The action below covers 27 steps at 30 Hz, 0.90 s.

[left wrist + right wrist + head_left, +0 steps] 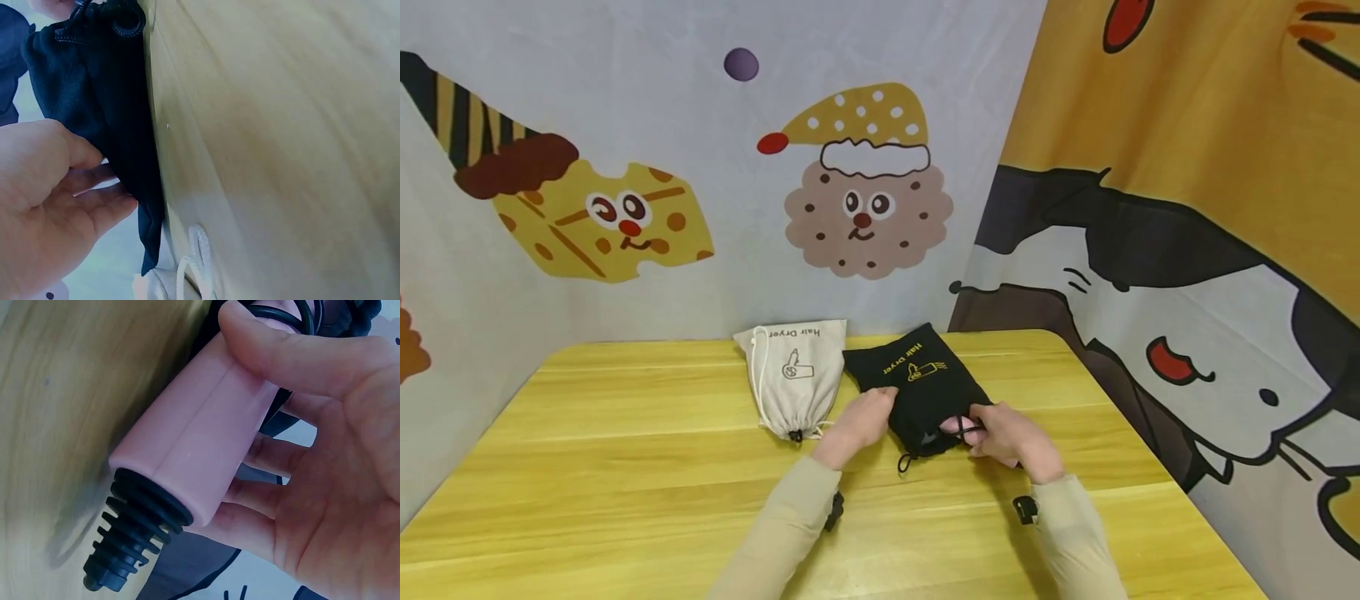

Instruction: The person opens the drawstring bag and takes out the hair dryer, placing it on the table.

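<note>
A black drawstring bag [928, 393] printed "Hair Dryer" lies on the table, its mouth toward me. Partly inside that mouth is a pink hair dryer [958, 427]; its body is hidden by the cloth. My right hand [1011, 435] grips the dryer's handle [187, 425], thumb on one side and fingers on the other. A ribbed black cord sleeve [128, 528] sticks out of the handle's end, and black cord loops lie around its upper part. On the bag's left side, my left hand [867, 414] pinches the black cloth [103, 94] between thumb and fingers.
Just left of the black bag lies a cream drawstring bag [805, 383], also printed "Hair Dryer", with a white cord and black toggle. Both rest on a yellow wood-grain table [625, 467]. A cartoon-printed curtain [685, 300] stands along its back.
</note>
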Each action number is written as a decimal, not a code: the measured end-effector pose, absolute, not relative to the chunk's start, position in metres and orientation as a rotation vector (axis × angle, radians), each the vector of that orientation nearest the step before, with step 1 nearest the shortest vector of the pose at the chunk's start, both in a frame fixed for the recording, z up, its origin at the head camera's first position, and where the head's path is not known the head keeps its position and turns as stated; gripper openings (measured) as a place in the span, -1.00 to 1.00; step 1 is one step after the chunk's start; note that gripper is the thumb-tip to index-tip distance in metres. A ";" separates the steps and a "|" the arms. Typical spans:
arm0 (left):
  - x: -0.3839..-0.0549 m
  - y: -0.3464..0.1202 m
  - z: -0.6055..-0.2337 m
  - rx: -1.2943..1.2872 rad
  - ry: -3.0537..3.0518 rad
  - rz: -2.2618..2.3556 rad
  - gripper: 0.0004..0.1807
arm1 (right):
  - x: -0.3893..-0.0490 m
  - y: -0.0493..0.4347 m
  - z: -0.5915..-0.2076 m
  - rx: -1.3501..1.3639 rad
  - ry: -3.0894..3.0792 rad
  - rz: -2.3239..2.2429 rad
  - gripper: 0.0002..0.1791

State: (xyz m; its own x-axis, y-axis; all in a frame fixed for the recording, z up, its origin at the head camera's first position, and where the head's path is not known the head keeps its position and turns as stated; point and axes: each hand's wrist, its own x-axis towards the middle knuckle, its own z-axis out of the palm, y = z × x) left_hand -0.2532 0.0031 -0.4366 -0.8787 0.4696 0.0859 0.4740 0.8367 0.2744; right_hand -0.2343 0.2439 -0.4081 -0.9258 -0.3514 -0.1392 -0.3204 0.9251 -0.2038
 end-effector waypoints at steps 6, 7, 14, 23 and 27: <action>-0.256 0.002 -0.438 -0.748 -3.042 -0.459 -0.50 | -0.234 0.243 -0.410 -0.539 2.921 -0.276 -0.64; -0.256 0.001 -0.438 -0.745 -3.057 -0.447 -0.49 | -0.234 0.243 -0.410 -0.538 2.921 -0.283 -0.64; -0.257 0.001 -0.442 -0.733 -3.133 -0.371 -0.49 | -0.235 0.247 -0.410 -0.561 2.914 -0.293 -0.63; -0.259 0.001 -0.444 -0.744 -3.135 -0.365 -0.49 | -0.236 0.248 -0.408 -0.568 2.891 -0.281 -0.64; -0.260 0.001 -0.445 -0.746 -3.128 -0.361 -0.48 | -0.236 0.250 -0.408 -0.590 2.889 -0.282 -0.64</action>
State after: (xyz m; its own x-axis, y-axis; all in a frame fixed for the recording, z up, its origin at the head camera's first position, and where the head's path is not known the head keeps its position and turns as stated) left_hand -0.2603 0.0007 -0.4453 -0.8894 0.4554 -0.0396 0.4344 0.8690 0.2368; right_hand -0.2358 0.2497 -0.4079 -0.9053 -0.4024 -0.1360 -0.3685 0.9033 -0.2198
